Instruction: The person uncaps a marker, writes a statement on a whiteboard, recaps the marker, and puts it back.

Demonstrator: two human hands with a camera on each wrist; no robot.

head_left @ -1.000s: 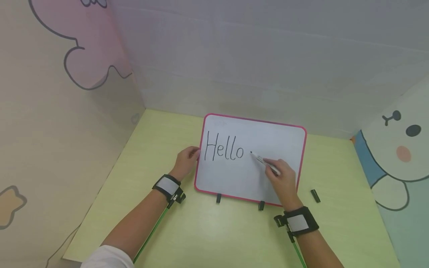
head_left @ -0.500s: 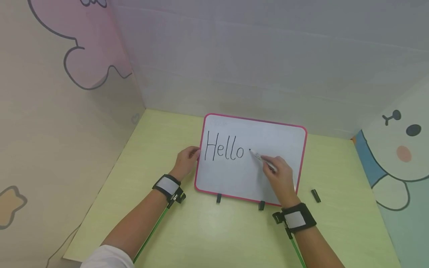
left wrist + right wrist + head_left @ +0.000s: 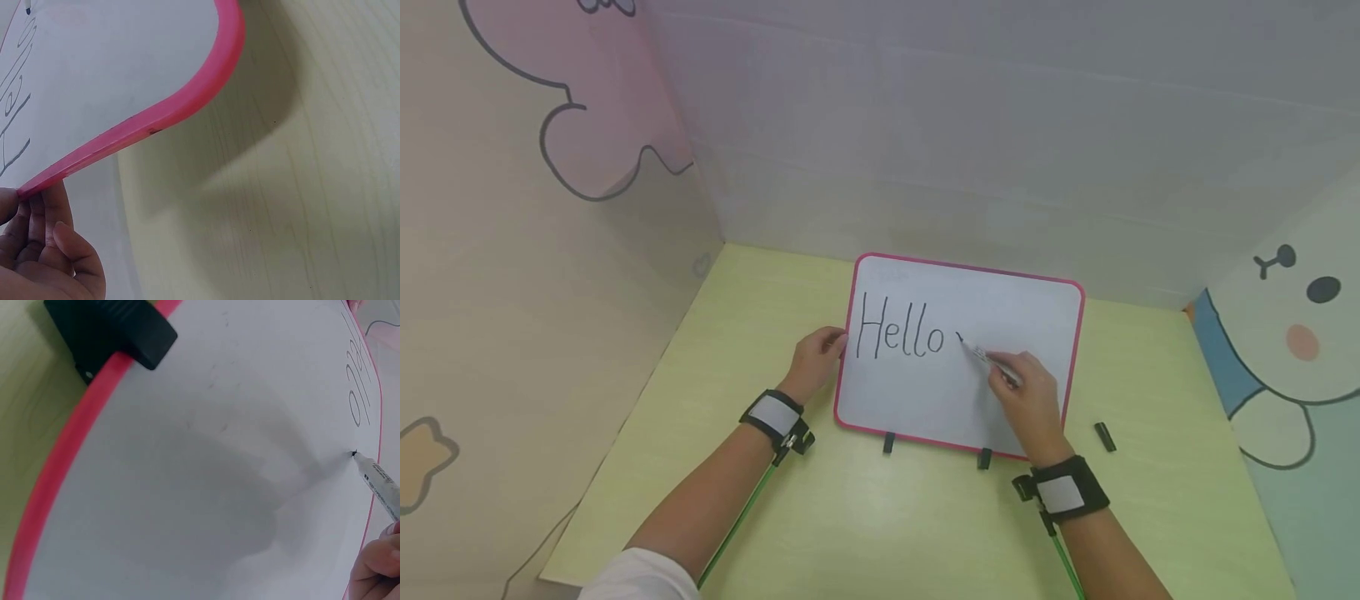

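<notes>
A small whiteboard (image 3: 910, 400) with a pink frame stands propped on the table, with "Hello" (image 3: 901, 329) written across its left half in black. My left hand (image 3: 814, 362) grips the board's left edge; in the left wrist view the thumb is in front and the fingers (image 3: 55, 209) lie behind the pink rim. My right hand (image 3: 1028, 396) pinches a white marker (image 3: 988, 360), tip at the board's surface just right of the "o". A short dark stroke (image 3: 958, 337) shows at the tip. In the right wrist view the marker (image 3: 379, 484) leans with its black tip on the board.
Two black feet (image 3: 889, 442) support the board's lower edge. A black marker cap (image 3: 1105, 437) lies on the pale yellow table (image 3: 880, 533) to the right. Behind the table rises a plain wall (image 3: 970, 150), with painted cartoon figures on the side walls.
The right hand has shifted the marker slightly up and left, then a little down, leaving a short black stroke after the "o". The left hand stays at the board's edge.
</notes>
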